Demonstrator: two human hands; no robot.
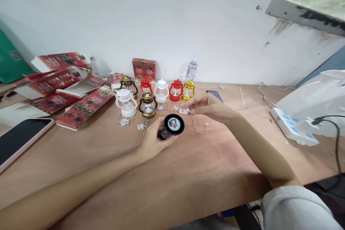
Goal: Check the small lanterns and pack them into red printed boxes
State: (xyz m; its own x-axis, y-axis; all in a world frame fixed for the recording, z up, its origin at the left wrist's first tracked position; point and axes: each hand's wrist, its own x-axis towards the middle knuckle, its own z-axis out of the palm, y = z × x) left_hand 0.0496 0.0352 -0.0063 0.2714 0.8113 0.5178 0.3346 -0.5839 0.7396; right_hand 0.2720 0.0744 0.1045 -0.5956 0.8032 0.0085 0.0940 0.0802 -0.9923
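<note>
My left hand (151, 143) is wrapped round a small black lantern (170, 127) held on its side, its round underside with the battery bay facing me. My right hand (208, 107) pinches a small white plastic piece (184, 110) just above and right of the lantern. Behind them several toy lanterns stand on the wooden table (188, 172): a white one (125, 102), a black-and-gold one (147, 105), another white one (161, 91), a red one (176, 90) and a gold one (188, 90). A bent wire handle (199, 128) lies right of the held lantern.
Opened red cardboard boxes (67, 90) spread over the left of the table. A phone (21, 136) lies at the left edge, another dark phone (215, 95) behind my right hand. Two red boxes (143, 69) and a bottle (191, 69) stand by the wall. A white device (293, 127) with cables sits right.
</note>
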